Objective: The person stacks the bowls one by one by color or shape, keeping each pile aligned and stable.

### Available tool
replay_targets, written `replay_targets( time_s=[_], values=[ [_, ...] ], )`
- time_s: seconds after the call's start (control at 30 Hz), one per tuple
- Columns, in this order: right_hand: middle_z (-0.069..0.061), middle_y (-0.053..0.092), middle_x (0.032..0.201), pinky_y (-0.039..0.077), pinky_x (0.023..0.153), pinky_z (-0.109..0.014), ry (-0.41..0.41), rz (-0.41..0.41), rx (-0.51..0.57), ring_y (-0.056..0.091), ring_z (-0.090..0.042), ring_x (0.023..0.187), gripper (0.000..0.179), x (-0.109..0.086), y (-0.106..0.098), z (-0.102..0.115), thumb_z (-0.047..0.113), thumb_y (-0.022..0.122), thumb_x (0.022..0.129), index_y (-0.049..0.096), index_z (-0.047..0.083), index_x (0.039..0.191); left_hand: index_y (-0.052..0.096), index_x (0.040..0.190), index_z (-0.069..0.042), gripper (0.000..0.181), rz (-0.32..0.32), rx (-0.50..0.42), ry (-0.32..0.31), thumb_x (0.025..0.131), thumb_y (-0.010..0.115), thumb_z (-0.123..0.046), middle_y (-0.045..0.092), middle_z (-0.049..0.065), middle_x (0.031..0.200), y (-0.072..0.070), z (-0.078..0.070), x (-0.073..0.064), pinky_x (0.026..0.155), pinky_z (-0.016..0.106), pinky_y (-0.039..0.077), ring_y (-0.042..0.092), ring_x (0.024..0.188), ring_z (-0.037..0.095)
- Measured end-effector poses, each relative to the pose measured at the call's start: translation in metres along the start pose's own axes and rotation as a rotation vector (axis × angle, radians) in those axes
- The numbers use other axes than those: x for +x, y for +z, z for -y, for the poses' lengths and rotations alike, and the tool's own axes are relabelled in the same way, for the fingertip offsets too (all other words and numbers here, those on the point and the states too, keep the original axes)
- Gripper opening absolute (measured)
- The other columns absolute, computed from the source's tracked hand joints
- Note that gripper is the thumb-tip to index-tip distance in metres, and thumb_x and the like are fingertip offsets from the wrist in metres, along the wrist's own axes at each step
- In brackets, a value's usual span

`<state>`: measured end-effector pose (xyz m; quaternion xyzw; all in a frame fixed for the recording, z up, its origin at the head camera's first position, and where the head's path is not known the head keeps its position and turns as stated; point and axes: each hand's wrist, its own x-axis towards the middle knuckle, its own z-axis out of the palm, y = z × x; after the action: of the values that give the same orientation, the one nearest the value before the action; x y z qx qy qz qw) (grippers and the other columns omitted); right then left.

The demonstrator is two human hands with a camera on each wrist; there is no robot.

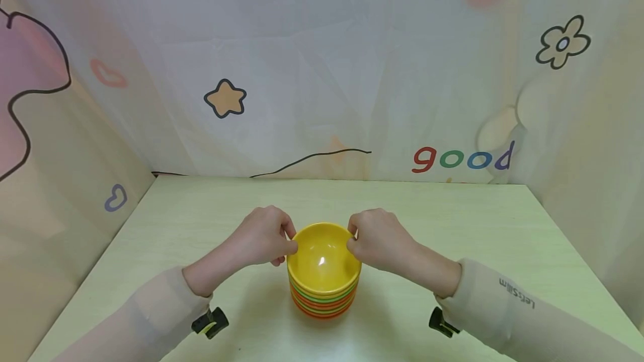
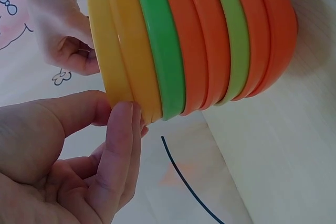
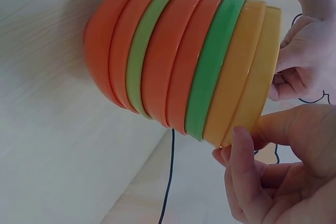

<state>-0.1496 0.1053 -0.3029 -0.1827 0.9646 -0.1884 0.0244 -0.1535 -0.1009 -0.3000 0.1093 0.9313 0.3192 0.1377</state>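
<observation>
A nested stack of bowls [image 1: 323,307] stands upright on the table in front of me. Its top yellow bowl [image 1: 322,264] faces up with its inside showing bare. My left hand [image 1: 264,236] pinches that bowl's rim on the left between thumb and fingers. On the opposite side, my right hand [image 1: 379,241] pinches the same rim. Under the top one, the wrist views show a second yellow bowl [image 2: 134,45], a green bowl [image 2: 161,51], then orange bowls [image 3: 173,56] with a light green bowl [image 3: 144,51] among them.
The pale wooden table [image 1: 453,222] extends around the stack. A printed cloth backdrop [image 1: 302,71] with a star, a flower and the word "good" rises behind it, with cloth at both sides too. Each forearm wears a light sleeve [image 1: 495,300] with a dark wrist device [image 1: 210,323].
</observation>
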Motion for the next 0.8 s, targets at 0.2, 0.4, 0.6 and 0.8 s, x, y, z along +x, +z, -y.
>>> replay_targets(
  time_s=[0.2,0.4,0.6,0.8],
  values=[
    [-0.001,0.061,0.068,0.044,0.047,-0.02,0.01,0.004,0.005,0.049,-0.013,0.054,0.006,-0.0018,-0.0005,0.0011,0.006,0.063,0.078,0.068,0.004,0.08,0.063,0.076,-0.005,0.006,-0.001,0.008,-0.005,0.077,0.069,-0.006,0.058,0.004,0.058,0.0,0.0003,-0.0004,0.046,0.022,0.05,0.057,0.044,0.014],
    [0.0,0.06,0.067,0.044,0.046,-0.02,0.002,0.017,0.004,0.049,-0.012,0.052,0.011,-0.0029,-0.0003,0.0001,0.007,0.062,0.079,0.068,0.004,0.087,0.061,0.078,-0.006,0.007,0.011,0.028,-0.006,0.078,0.067,-0.008,0.057,0.005,0.056,-0.0009,-0.0007,-0.0015,0.045,0.022,0.049,0.057,0.042,0.015],
    [0.002,0.057,0.062,0.039,0.042,-0.02,-0.046,0.016,0.004,0.045,-0.011,0.044,0.024,-0.0042,-0.0001,-0.0016,0.005,0.058,0.081,0.065,0.005,0.104,0.063,0.087,-0.006,0.008,0.021,0.038,-0.027,0.08,0.065,-0.01,0.057,0.006,0.059,-0.0012,-0.0013,-0.0007,0.045,0.023,0.048,0.057,0.042,0.016],
    [0.004,0.052,0.056,0.035,0.04,-0.02,-0.073,0.01,0.012,0.041,-0.011,0.041,0.025,-0.0044,0.001,-0.0028,0.004,0.057,0.081,0.065,0.008,0.104,0.066,0.099,-0.006,0.019,0.022,0.034,-0.017,0.081,0.063,-0.007,0.057,0.007,0.06,0.0004,-0.0009,0.001,0.045,0.023,0.049,0.057,0.042,0.015]
  ],
)
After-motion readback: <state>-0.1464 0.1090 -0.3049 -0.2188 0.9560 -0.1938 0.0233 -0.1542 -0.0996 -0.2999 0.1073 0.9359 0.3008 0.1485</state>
